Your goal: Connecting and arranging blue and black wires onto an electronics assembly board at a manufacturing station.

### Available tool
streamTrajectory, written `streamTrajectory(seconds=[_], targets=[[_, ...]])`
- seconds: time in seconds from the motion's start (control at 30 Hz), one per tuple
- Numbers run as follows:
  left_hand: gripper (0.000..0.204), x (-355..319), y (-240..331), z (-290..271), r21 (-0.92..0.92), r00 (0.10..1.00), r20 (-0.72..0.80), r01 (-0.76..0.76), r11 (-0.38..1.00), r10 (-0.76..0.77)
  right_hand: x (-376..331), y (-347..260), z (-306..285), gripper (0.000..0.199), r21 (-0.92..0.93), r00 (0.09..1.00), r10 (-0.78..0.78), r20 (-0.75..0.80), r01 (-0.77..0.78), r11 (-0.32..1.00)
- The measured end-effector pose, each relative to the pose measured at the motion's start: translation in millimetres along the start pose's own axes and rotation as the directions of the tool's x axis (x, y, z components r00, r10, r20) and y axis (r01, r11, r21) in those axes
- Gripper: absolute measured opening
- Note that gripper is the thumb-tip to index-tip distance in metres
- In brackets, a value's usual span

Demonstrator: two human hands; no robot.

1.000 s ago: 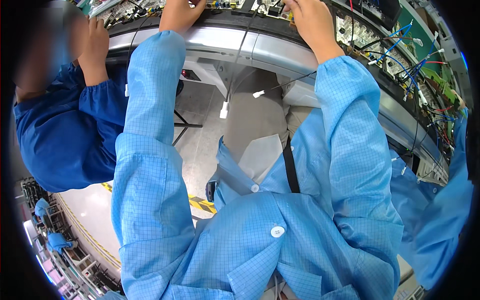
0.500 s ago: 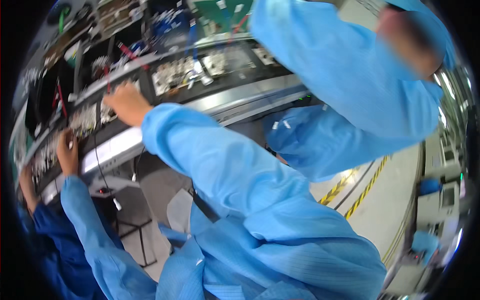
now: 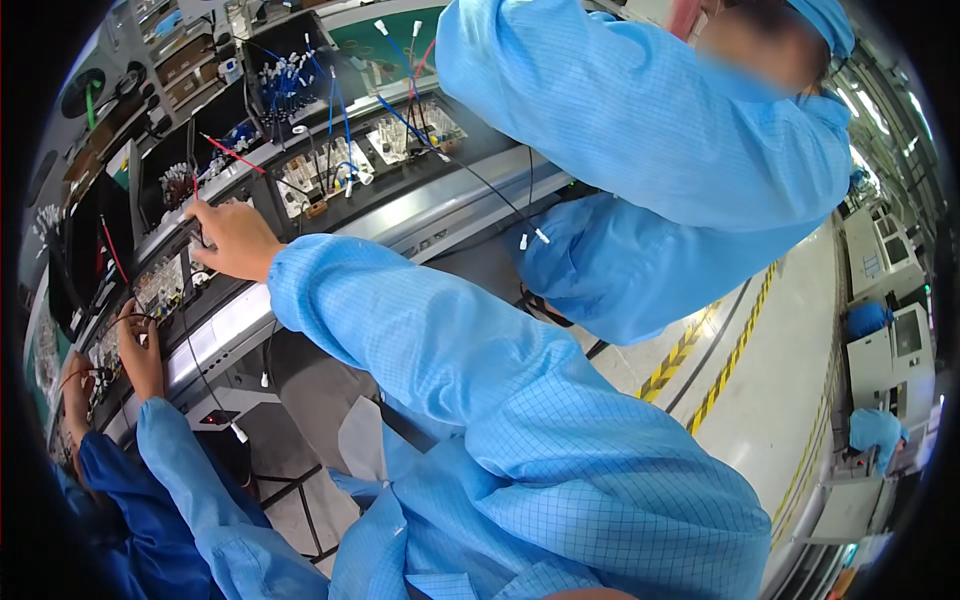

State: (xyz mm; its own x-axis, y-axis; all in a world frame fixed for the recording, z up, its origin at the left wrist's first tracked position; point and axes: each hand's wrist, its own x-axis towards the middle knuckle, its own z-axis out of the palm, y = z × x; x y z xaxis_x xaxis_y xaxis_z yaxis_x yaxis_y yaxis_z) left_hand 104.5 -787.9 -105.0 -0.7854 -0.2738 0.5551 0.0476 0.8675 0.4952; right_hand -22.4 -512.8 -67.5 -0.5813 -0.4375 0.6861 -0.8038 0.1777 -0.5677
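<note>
Circuit board tray (image 3: 160, 285): both hands have stayed; view swung.

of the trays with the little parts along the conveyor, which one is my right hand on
Your right hand rests on the clear tray at its fingertips, left of the tray with blue wires. The other trays lie farther right, near the co-worker in blue.

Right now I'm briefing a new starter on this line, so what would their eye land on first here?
First the person's own light blue checked smock sleeve, sweeping from bottom centre up to the right hand resting on the grey conveyor bench. Next, a co-worker in a matching blue smock at upper right. At far left, the left hand touches small wired boards.
</note>
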Motion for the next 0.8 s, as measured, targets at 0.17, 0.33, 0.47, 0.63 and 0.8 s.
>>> streamTrajectory(seconds=[0.17, 0.33, 0.47, 0.63, 0.8], targets=[[0.050, -5.8, 13.1, 0.1, -0.002, 0.999, -0.023, -0.028, 1.000, 0.028, -9.7, -17.6, -6.8, 0.056, -0.089, 0.996, -0.052, -0.068, 0.046, 0.995], [0.042, -9.6, 14.6, 3.8, -0.059, 0.985, -0.115, 0.125, 0.990, -0.131, -42.0, -65.8, -68.2, 0.070, 0.025, 0.996, -0.068, -0.056, 0.069, 0.997], [0.033, -27.6, 17.8, -4.4, -0.148, 0.956, -0.212, 0.175, 0.973, -0.204, -83.0, -93.1, -157.1, 0.041, -0.327, 0.963, -0.270, 0.009, 0.258, 0.909], [0.010, -46.2, 44.5, -11.4, 0.021, 0.977, -0.205, 0.065, 0.998, -0.060, -31.1, -144.1, -272.4, 0.020, -0.689, 0.821, -0.551, -0.146, 0.315, 0.653], [0.017, -42.5, 27.4, 18.0, 0.174, 0.911, -0.401, -0.029, 0.984, 0.098, 90.2, -84.7, -240.2, 0.016, -0.681, 0.888, -0.384, 0.255, 0.447, 0.580]])
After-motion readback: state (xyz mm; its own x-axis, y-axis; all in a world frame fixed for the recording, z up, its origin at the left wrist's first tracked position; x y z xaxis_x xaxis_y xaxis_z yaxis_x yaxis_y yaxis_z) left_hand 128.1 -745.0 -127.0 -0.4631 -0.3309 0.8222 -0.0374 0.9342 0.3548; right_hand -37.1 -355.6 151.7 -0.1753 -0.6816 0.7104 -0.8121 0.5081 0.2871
